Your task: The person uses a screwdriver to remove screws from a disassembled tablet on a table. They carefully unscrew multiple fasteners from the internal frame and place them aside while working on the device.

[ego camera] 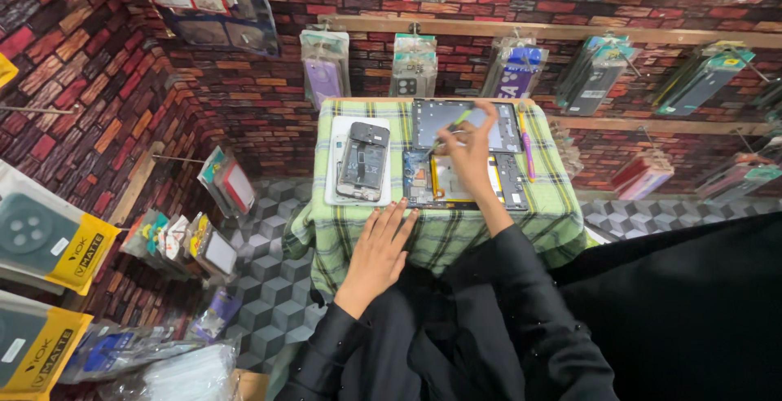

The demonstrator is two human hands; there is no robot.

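On a small table covered with a green plaid cloth (489, 230) lies an opened tablet (509, 181) with its dark inner frame and a yellow-edged battery showing. Its separate screen panel (432, 120) lies just behind it. My right hand (468, 152) hovers over the tablet and pinches thin tweezers (450, 126) that point toward the panel. My left hand (381, 250) rests flat, fingers apart, on the cloth at the near edge. An opened phone (362, 160) lies on a white tray (332, 181) to the left.
A pink-handled tool (528, 152) lies along the tablet's right side. Brick-pattern walls around the table carry packaged phone cases on hooks (326, 71). More packaged goods (175, 242) hang low at the left. The floor has a grey cube pattern (269, 287).
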